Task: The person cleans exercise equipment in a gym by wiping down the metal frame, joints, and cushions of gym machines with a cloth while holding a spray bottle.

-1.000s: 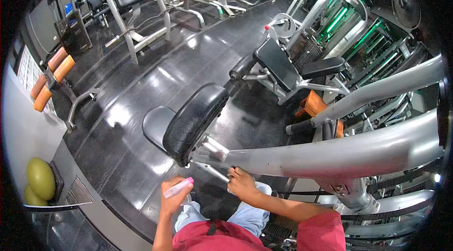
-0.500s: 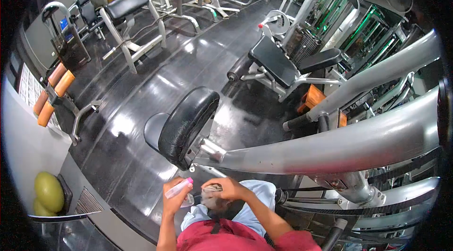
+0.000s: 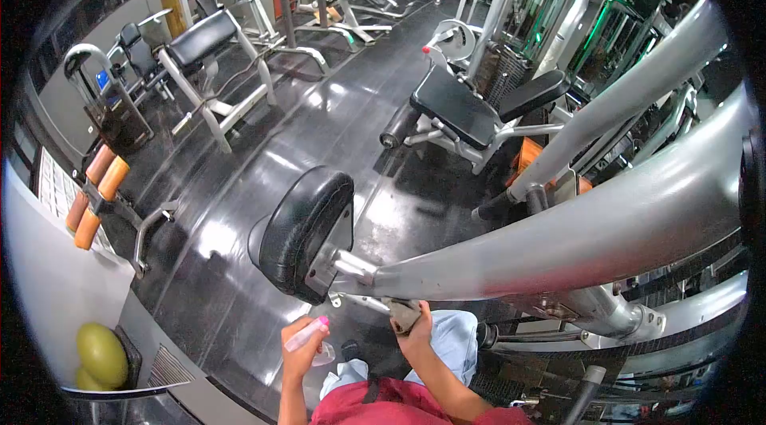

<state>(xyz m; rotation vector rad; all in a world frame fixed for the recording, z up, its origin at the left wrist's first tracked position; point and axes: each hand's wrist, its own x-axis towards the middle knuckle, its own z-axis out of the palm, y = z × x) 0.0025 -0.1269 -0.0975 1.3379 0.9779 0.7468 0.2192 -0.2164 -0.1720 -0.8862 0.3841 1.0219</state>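
Note:
My left hand is wrapped round a spray bottle with a pink tip and a clear body, held below the black padded seat. My right hand grips a crumpled grey cloth. The cloth is right at the lower edge of the thick silver machine tube, near where the tube joins the seat. Part of the bottle is hidden by my left fingers.
Silver tubes and cables of the machine fill the right side. A black bench stands ahead. Orange foam rollers and a green ball are at the left. A preacher-curl bench stands farther back.
My right hand has moved right and away from my left hand, bringing the cloth up to the silver tube. The left hand still holds the bottle. The view has tilted slightly.

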